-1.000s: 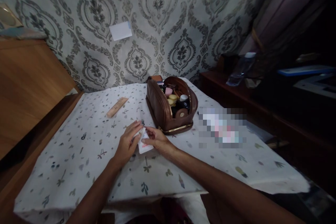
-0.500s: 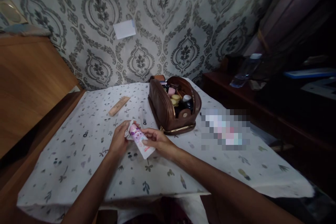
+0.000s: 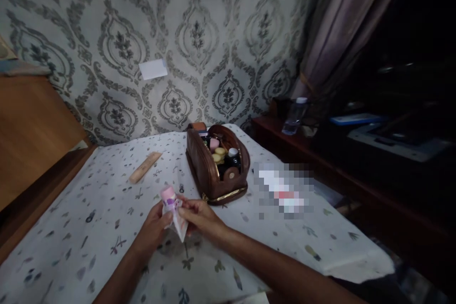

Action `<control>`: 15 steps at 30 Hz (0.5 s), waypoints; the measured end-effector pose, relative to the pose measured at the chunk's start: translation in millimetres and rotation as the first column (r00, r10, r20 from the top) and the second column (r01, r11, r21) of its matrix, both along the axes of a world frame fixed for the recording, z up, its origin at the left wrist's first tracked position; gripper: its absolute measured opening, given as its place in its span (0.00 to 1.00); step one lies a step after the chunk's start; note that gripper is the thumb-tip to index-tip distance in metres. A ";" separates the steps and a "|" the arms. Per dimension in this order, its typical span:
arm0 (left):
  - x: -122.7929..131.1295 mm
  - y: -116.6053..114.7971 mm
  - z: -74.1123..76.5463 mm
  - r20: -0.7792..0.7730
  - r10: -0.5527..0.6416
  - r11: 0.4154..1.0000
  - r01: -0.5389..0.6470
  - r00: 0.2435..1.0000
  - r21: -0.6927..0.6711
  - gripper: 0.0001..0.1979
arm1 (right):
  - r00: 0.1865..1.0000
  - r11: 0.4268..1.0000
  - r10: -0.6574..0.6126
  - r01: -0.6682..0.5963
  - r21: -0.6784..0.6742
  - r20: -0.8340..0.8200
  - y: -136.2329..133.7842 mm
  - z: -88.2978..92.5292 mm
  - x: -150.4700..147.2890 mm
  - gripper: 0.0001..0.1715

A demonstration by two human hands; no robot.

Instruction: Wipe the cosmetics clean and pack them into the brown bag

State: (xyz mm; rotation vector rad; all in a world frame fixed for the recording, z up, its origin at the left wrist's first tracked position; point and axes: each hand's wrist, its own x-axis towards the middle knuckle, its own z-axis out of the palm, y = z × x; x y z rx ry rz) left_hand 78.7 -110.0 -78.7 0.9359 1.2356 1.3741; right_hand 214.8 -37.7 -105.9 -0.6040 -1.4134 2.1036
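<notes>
Both hands hold a small white-and-pink squeeze tube with a pink cap, tilted, its cap pointing away from me. My left hand is closed around its left side, with a thin, whitish, tissue-like piece between fingers and tube. My right hand pinches the tube from the right, thumb on its front. Just beyond my right hand stands a brown toiletry bag, unzipped, with several small bottles and containers inside. A beige tube lies on the patterned cloth left of the bag.
White patterned cloth covers the table. A blurred-out item lies right of the bag. On the dark red surface at the right stands a clear bottle. A wooden panel borders the left side; a patterned wall is behind.
The tube has turned in my hands, and its cap now sits clear of my left fingers. My view has shifted right and upward. The bag and beige tube stay in place.
</notes>
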 end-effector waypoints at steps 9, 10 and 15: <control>-3.6 -2.1 -6.3 -0.075 0.172 0.980 -0.178 0.982 -0.093 0.28 | 0.962 0.873 -0.262 0.201 0.444 0.078 -3.1 35.8 24.3 0.15; -2.0 -2.8 -6.1 -0.093 0.165 0.980 -0.174 0.982 -0.096 0.27 | 0.966 0.877 -0.247 0.191 0.441 0.073 -3.7 39.8 25.9 0.16; -0.8 -4.6 -6.1 -0.243 0.001 0.995 -0.025 0.970 -0.094 0.23 | 0.994 0.933 -0.096 0.074 0.351 0.045 0.5 51.1 33.6 0.16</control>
